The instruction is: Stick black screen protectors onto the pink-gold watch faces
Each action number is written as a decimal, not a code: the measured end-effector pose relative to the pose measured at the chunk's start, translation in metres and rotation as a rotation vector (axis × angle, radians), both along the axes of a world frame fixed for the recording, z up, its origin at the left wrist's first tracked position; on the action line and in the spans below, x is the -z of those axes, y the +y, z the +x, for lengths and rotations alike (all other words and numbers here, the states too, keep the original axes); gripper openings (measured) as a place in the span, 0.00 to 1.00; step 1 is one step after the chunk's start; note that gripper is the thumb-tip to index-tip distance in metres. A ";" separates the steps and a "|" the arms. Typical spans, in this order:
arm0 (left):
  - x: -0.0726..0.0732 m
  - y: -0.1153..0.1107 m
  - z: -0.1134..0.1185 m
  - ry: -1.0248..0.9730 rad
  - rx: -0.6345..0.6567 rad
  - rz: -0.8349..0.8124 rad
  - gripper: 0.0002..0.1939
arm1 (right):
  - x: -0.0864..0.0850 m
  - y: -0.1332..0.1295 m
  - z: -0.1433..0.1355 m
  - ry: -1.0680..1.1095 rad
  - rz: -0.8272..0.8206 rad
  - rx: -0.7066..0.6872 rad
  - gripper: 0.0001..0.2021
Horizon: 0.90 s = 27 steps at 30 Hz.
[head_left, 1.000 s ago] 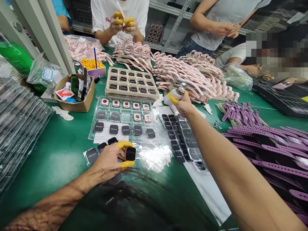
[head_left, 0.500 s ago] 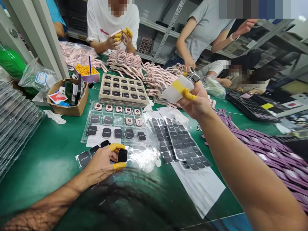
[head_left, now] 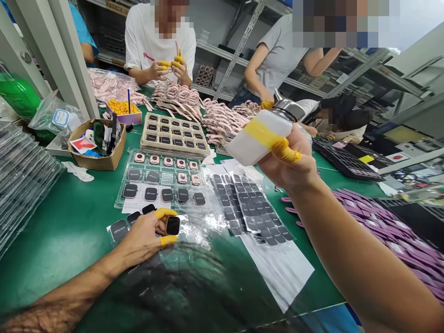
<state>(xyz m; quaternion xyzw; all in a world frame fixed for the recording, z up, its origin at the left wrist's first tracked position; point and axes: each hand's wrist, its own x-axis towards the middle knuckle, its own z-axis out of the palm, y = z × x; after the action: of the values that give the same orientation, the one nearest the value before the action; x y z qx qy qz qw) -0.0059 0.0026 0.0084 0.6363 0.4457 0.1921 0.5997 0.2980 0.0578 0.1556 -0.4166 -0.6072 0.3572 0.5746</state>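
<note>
Between the yellow-cotted thumb and fingers of my left hand (head_left: 147, 233) is a square black smartwatch body (head_left: 172, 226), held just above the green table. My right hand (head_left: 291, 159) is wrapped round a white plastic bottle (head_left: 239, 144) with a metal top and a yellow band, tilted in the air. Under and beside my left hand lie black square stickers (head_left: 120, 230) on a clear sheet. Just beyond is a clear plastic tray (head_left: 121, 196) with pink-rimmed watch bodies and black-covered ones in its pockets.
Sticker sheets (head_left: 260, 208) lie right of the tray over white paper (head_left: 284, 273). A beige tray (head_left: 145, 144) of black squares and a cardboard box (head_left: 100, 162) stand behind. Pink straps (head_left: 225, 118) and purple straps (head_left: 378, 226) are piled around. Co-workers sit and stand opposite.
My right hand has brought the bottle nearer and it looks larger now. My left hand still holds the watch body in nearly the same place. The view has shifted slightly.
</note>
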 end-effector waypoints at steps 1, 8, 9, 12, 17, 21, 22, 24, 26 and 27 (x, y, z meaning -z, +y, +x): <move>0.000 0.000 0.000 0.002 0.000 0.003 0.25 | -0.001 -0.002 -0.003 -0.005 0.002 -0.006 0.42; 0.000 0.000 0.000 0.000 0.007 0.013 0.24 | -0.007 -0.010 -0.015 -0.011 0.008 -0.033 0.45; 0.001 0.000 0.000 0.001 0.009 0.012 0.25 | -0.008 -0.010 -0.016 -0.012 0.009 -0.032 0.44; 0.001 0.000 0.000 0.004 0.007 0.015 0.25 | -0.007 -0.010 -0.015 -0.020 0.013 -0.024 0.43; 0.000 0.000 0.000 0.007 0.004 0.006 0.26 | -0.002 -0.006 -0.010 0.011 0.015 -0.010 0.41; -0.001 0.000 0.001 0.003 -0.002 -0.014 0.27 | 0.012 0.011 0.008 0.012 0.021 0.020 0.36; 0.000 0.000 0.001 0.006 -0.004 -0.022 0.27 | 0.017 0.018 0.015 0.007 0.021 0.039 0.35; 0.001 0.001 0.001 0.006 -0.002 -0.030 0.27 | 0.031 0.037 0.032 0.000 0.022 0.085 0.34; 0.003 0.001 0.001 0.002 0.002 -0.030 0.27 | 0.049 0.058 0.052 -0.003 0.019 0.154 0.35; 0.004 0.001 0.000 -0.001 -0.001 -0.025 0.28 | 0.059 0.069 0.063 -0.011 0.013 0.211 0.35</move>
<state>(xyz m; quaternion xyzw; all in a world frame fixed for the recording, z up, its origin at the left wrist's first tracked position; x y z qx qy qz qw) -0.0055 0.0038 0.0041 0.6283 0.4482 0.1871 0.6077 0.3606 0.1266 0.0965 -0.4764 -0.5654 0.2888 0.6083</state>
